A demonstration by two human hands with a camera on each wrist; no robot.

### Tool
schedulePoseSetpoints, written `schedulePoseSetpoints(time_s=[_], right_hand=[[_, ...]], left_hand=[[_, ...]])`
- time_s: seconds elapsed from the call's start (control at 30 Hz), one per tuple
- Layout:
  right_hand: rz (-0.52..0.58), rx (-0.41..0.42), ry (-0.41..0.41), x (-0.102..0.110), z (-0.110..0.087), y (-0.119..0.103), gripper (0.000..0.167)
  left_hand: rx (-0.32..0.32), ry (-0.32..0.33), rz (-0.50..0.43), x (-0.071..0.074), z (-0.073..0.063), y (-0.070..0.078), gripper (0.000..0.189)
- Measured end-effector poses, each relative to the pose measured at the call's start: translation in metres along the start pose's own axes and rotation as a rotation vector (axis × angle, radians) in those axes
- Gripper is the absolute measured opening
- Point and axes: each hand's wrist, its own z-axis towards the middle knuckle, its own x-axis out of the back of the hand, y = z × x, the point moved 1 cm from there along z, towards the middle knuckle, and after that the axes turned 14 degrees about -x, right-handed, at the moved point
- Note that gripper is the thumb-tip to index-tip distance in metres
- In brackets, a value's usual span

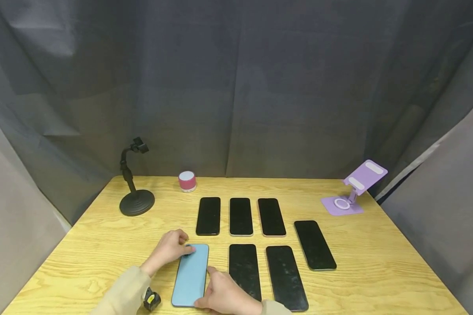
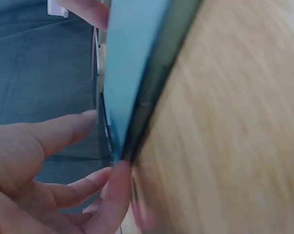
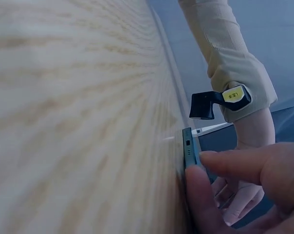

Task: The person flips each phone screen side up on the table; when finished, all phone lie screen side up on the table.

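Note:
A light-blue smartphone (image 1: pixel 190 275) lies back side up at the front left of the wooden table. My right hand (image 1: pixel 226 292) pinches its lower right corner. The right wrist view shows the charging-port end of the smartphone (image 3: pixel 188 147) between thumb and finger, close to the tabletop. At the far end, my left hand (image 1: pixel 169 248) touches the upper left corner near the camera bump. In the left wrist view, one fingertip of the left hand (image 2: pixel 115 187) meets the end of the smartphone (image 2: pixel 132 58), while another finger reaches out apart from it.
Several dark phones lie screen up, including a back-row phone (image 1: pixel 241 216), a front phone (image 1: pixel 245 271) beside my right hand and an angled phone (image 1: pixel 315 245). Farther back stand a black phone stand (image 1: pixel 137 202), a pink speaker (image 1: pixel 187 181) and a purple phone stand (image 1: pixel 364 177).

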Motion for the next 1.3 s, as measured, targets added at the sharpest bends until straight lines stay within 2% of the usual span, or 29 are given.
schedulePoseSetpoints(time_s=[0.13,0.37,0.5,0.7,0.83,0.93,1.0,1.17,1.3], right_hand=[[-0.001,0.004,0.016,-0.003,0.001,-0.001,0.085],[-0.046,0.017,0.057,-0.006,0.003,-0.005,0.101],[-0.033,0.012,0.055,-0.008,0.004,-0.004,0.106],[0.0,-0.018,0.025,-0.009,0.005,-0.003,0.103],[-0.001,-0.003,0.013,-0.008,0.004,-0.004,0.101],[-0.007,0.011,0.013,-0.007,0.003,-0.005,0.102],[-0.007,0.009,0.011,-0.006,0.002,-0.006,0.103],[-0.006,-0.003,0.002,-0.005,0.001,-0.006,0.102],[-0.01,-0.004,0.003,-0.006,0.001,-0.005,0.102]], left_hand=[[0.005,-0.012,0.009,-0.003,0.0,-0.004,0.042],[-0.038,0.003,0.013,-0.007,0.004,-0.007,0.042],[-0.052,-0.006,0.018,-0.009,0.005,-0.006,0.041],[-0.064,-0.014,0.087,-0.011,0.007,-0.003,0.042],[-0.069,-0.02,0.109,-0.011,0.009,-0.001,0.043],[-0.074,-0.029,0.109,-0.011,0.01,0.002,0.053],[-0.055,-0.042,0.092,-0.011,0.01,0.003,0.058],[-0.017,-0.078,0.018,-0.009,0.004,0.008,0.038],[-0.023,-0.104,-0.019,-0.005,0.001,0.009,0.026]])
